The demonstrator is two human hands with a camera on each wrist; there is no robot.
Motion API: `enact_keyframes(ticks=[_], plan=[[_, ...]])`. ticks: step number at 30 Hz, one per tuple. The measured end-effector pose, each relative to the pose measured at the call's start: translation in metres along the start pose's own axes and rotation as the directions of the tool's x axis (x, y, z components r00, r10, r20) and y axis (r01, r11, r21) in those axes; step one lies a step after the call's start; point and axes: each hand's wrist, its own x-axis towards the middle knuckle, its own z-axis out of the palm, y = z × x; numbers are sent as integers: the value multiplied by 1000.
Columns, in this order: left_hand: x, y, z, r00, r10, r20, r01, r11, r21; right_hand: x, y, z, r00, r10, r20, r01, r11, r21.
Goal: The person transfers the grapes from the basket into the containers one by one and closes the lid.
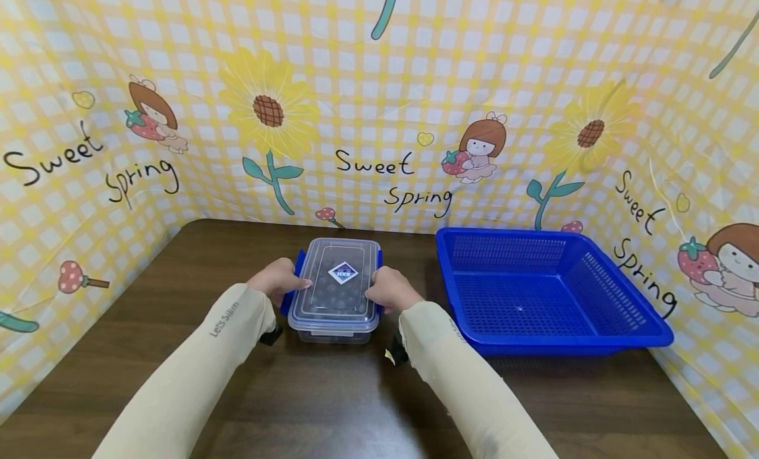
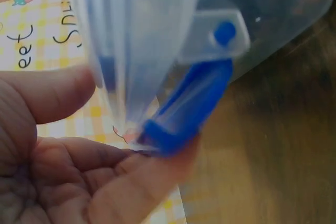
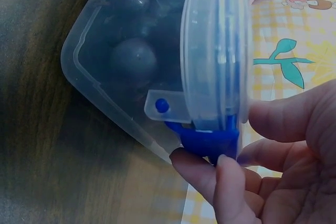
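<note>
A clear plastic food container (image 1: 332, 297) with a translucent lid and blue side latches sits on the table between both hands. Dark round pieces (image 3: 134, 60) show through its wall, too dim to identify. At the left side my left hand (image 1: 280, 278) holds it, thumb on the lid's edge and fingers against the blue left latch (image 2: 197, 100). My right hand (image 1: 393, 289) grips the opposite side the same way, thumb at the lid rim and fingertips around the blue right latch (image 3: 207, 142). I cannot tell whether either latch is fastened.
A blue perforated plastic basket (image 1: 563, 342) stands to the right of the container. The brown wooden table (image 1: 332, 406) meets a yellow checked cloth (image 1: 367, 110) printed with flowers, which rises behind and on both sides.
</note>
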Motion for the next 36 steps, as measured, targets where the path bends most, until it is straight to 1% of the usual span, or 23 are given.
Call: enact_keyframes(ticks=[7,11,18,23,27,32,36], plan=[[5,5,4,999,23,-37,-18,993,117,-1,-1,0,1000,-2,-3,2,1000,10],[5,4,6,998,16,-54,-9,992,126,-2,-1,1,1000,5,-1,-5,1000,4],[5,4,5,995,39,-88,-25,987,156,0,-5,2,1000,19,-10,-19,999,-44],[8,6,6,993,19,-116,0,986,166,1,-7,3,999,46,-5,-46,996,-75],[8,6,8,989,17,-148,13,980,197,1,-8,6,999,50,-14,-51,994,-98],[9,7,14,985,47,-167,-8,973,231,1,-8,8,998,56,-37,-61,987,-150],[11,9,14,983,70,-169,-23,963,267,2,-8,6,997,63,-42,-69,984,-165]])
